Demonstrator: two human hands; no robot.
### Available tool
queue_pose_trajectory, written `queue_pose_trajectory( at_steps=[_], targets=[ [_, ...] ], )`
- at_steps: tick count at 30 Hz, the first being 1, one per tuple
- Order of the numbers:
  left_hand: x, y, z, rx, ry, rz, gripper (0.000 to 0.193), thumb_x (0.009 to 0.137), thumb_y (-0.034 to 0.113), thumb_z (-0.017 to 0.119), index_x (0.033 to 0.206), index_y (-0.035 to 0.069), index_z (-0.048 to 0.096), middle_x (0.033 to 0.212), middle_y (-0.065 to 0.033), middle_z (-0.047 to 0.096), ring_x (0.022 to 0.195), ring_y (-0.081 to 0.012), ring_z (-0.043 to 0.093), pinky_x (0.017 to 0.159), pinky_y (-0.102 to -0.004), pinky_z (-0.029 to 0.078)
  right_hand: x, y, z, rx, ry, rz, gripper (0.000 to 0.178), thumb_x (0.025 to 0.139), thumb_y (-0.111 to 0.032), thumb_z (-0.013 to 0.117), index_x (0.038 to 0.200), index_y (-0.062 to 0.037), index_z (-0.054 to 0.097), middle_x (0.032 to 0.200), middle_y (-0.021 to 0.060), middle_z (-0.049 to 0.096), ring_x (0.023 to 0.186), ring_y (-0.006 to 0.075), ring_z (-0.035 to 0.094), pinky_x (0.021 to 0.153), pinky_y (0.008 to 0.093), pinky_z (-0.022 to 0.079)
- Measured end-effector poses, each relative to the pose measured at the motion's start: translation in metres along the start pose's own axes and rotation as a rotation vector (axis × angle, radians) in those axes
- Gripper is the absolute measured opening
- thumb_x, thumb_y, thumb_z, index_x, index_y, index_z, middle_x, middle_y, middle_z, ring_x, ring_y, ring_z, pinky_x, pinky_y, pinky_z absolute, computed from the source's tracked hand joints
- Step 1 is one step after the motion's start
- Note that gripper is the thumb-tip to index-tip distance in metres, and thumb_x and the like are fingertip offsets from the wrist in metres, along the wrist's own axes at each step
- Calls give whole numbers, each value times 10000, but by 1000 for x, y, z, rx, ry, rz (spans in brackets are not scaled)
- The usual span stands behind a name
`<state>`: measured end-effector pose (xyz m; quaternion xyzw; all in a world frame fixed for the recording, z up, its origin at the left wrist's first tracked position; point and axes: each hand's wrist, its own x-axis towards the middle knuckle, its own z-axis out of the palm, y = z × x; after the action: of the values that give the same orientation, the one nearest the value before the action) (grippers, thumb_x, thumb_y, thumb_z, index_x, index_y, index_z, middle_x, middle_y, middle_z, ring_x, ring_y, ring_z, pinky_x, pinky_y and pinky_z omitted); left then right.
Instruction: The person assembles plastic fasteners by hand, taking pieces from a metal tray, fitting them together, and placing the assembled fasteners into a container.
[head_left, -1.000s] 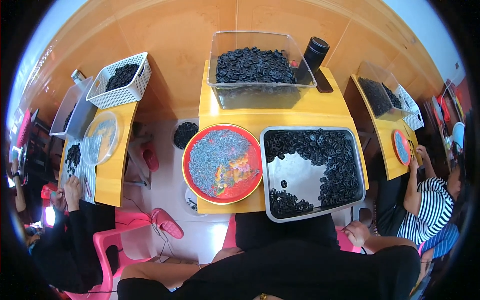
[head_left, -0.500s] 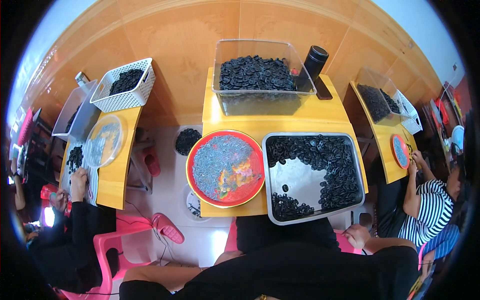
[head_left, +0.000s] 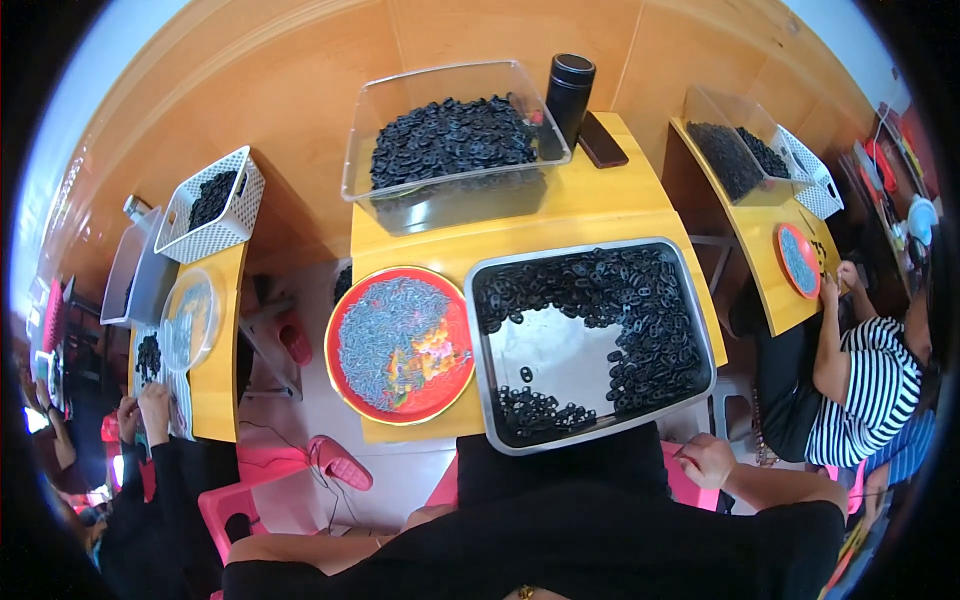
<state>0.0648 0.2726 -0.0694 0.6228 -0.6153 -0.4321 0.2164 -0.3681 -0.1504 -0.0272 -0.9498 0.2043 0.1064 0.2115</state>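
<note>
Right hand (head_left: 706, 461) curls loosely, contents unclear, at half-past four from a rectangular silvery metal tray (head_left: 555, 358); left hand (head_left: 431, 514) mostly hidden, grip unclear.

Single head-worn fisheye, above and left of right hand (head_left: 708, 463), facing down and forward. Fairly close: bench (head_left: 610, 195) ahead of hand mid-frame, wall (head_left: 460, 35) beyond, edges bowed.

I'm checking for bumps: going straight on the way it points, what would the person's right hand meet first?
Probably the person's own black-clad right thigh, just left of the right hand, though depth is unclear.
</note>
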Motion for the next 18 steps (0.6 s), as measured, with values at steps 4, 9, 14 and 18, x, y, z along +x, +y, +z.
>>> queue_pose_trajectory(
  at_steps=[4,9,14,18],
  targets=[
    [15,2,-15,18,-31,26,220,764,227,534,897,57,576,855,-97,562,879,-267,577,761,-349,492,-3,2,-2,24,47,-14,178,728,-217,565,787,-84,668,762,117,622,735,305,584,669,394,492],
    [40,6,-24,17,-48,57,215,751,232,540,873,58,576,838,-95,561,871,-267,577,753,-352,493,1,7,-4,79,43,-7,171,710,-248,596,774,-103,660,744,107,615,747,309,592,692,403,484],
    [56,24,7,-40,-7,42,211,738,236,546,849,59,576,822,-94,559,863,-268,577,744,-355,494,1,18,2,157,45,-38,176,690,-209,612,819,-99,657,760,111,611,770,296,593,662,410,491],
    [55,67,38,-80,65,20,208,728,239,551,830,59,576,809,-92,558,856,-268,577,738,-357,495,0,20,9,139,-10,-38,154,723,-210,614,846,-127,655,767,89,610,778,274,591,636,397,497]
  ],
)
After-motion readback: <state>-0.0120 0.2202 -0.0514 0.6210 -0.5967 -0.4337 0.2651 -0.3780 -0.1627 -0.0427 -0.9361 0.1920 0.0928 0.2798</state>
